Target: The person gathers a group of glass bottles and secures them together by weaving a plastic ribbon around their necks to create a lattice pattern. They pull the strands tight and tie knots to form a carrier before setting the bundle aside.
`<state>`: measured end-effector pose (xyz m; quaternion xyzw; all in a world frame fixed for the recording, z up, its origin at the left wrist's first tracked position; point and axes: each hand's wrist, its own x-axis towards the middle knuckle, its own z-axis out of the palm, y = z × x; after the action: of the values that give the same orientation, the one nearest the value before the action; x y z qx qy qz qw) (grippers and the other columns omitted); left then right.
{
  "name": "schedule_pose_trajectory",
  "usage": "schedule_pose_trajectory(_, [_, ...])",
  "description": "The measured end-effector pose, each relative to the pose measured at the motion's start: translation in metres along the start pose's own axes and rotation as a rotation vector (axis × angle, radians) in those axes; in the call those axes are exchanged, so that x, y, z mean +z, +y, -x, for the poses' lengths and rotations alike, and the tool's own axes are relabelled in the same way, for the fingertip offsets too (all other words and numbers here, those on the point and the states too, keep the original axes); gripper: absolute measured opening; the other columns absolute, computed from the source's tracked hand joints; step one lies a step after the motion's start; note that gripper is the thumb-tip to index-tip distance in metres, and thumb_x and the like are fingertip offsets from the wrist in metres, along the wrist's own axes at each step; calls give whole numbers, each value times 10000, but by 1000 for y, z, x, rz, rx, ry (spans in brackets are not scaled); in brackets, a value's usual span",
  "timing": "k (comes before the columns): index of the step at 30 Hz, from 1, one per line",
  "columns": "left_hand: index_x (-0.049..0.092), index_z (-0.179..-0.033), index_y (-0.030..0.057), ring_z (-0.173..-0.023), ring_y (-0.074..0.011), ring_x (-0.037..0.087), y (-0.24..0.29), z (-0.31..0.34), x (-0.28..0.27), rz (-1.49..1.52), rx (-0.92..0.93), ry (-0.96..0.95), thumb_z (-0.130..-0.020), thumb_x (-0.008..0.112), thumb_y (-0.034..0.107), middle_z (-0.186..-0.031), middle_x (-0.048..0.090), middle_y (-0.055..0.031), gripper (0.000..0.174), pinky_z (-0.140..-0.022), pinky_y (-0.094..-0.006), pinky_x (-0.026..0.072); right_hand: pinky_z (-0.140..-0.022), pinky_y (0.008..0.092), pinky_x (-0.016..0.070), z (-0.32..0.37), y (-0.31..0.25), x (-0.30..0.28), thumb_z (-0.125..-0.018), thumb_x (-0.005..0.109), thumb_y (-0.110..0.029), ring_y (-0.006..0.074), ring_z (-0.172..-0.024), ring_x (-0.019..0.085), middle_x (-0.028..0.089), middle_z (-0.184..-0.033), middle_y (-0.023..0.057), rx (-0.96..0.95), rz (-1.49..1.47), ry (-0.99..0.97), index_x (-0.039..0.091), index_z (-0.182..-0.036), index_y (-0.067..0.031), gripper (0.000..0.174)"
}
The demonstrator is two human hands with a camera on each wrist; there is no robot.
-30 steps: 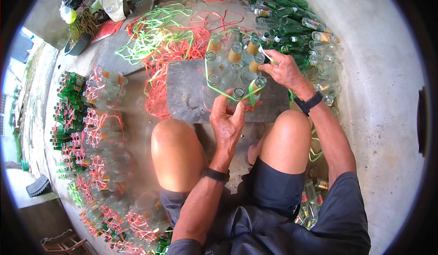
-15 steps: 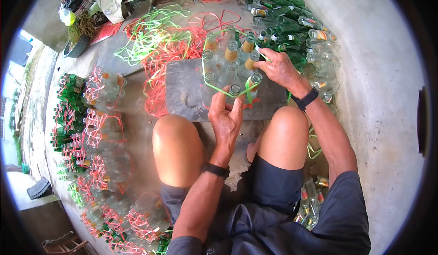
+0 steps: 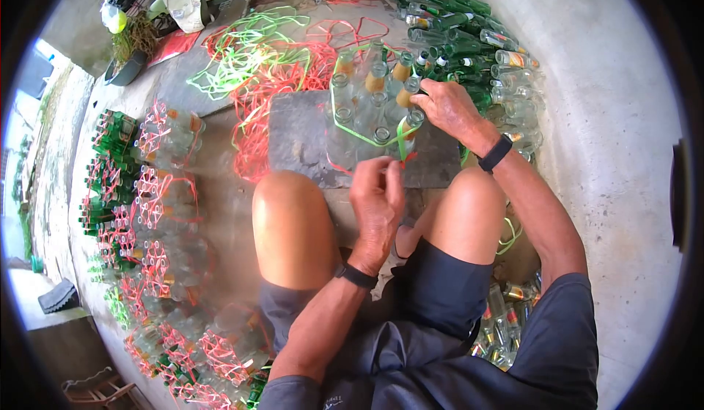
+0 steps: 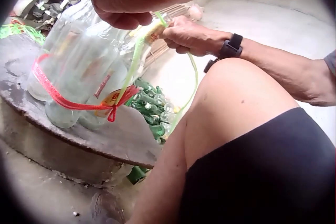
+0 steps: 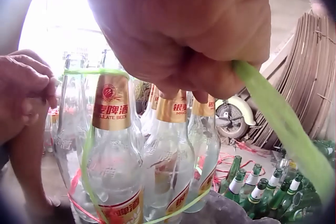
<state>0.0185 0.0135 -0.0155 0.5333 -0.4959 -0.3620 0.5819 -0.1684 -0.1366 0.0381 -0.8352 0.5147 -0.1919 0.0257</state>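
Note:
A bundle of clear glass bottles (image 3: 378, 100), several with gold neck labels, stands on a dark slab (image 3: 301, 140). Red strap (image 4: 68, 103) rings the lower bodies and is knotted at one side. Around the necks runs a green plastic strap (image 3: 359, 137), which also drops down the near right bottle. My right hand (image 3: 449, 109) pinches this strap beside the bottle necks at the bundle's right; a length of it trails from the fingers in the right wrist view. My left hand (image 3: 378, 201), fingers loosely curled, hovers just in front of the bundle, with nothing visible in it.
Loose red and green strap (image 3: 275, 80) lies heaped beyond the slab. Green and clear bottles (image 3: 477, 50) are stacked along the right wall. Tied bundles of bottles (image 3: 165, 205) line the left side. More bottles (image 3: 502, 322) lie by my right thigh.
My left hand has come away from the near bottle's neck and drawn back toward me, its fingers curling. My right hand keeps its hold on the green strap near the right-hand necks.

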Motion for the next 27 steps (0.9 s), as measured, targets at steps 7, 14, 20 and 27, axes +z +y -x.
schedule_pose_trajectory(7, [553, -1441, -27, -849, -332, 734, 3, -2, 34, -104, 98, -74, -1020, 658, 30, -1194, 668, -242, 437, -740, -407, 595, -604, 529, 511, 0, 1, 3, -984, 740, -232, 484, -720, 664, 650, -739, 270, -147, 23, 75, 622, -846, -3, 292])
schedule_pose_trajectory(14, [486, -1505, -77, -885, -386, 730, -20, -18, 72, -257, 244, 132, -1100, 582, 147, -1430, 600, -320, 473, -862, -465, 576, -614, 551, 516, 6, 5, 13, -1026, 669, -222, 475, -714, 666, 645, -716, 250, -183, 125, 56, 616, -846, -13, 281])
schedule_pose_trajectory(20, [532, -1473, -65, -886, -288, 698, -29, -24, 89, -83, 18, 117, -1141, 548, 207, -1355, 645, -263, 430, -844, -420, 593, -660, 571, 563, 12, -9, 5, -1044, 620, -219, 468, -759, 714, 708, -747, 235, 61, 59, -27, 608, -943, -27, 217])
schedule_pose_trajectory(27, [568, -1450, -35, -858, -208, 681, -34, -26, 95, -28, 125, 199, -1152, 534, 195, -1272, 679, -186, 378, -762, -364, 585, -657, 569, 565, 21, -16, -1, -1015, 588, -135, 458, -749, 718, 714, -766, 227, 30, 134, -4, 605, -939, -28, 132])
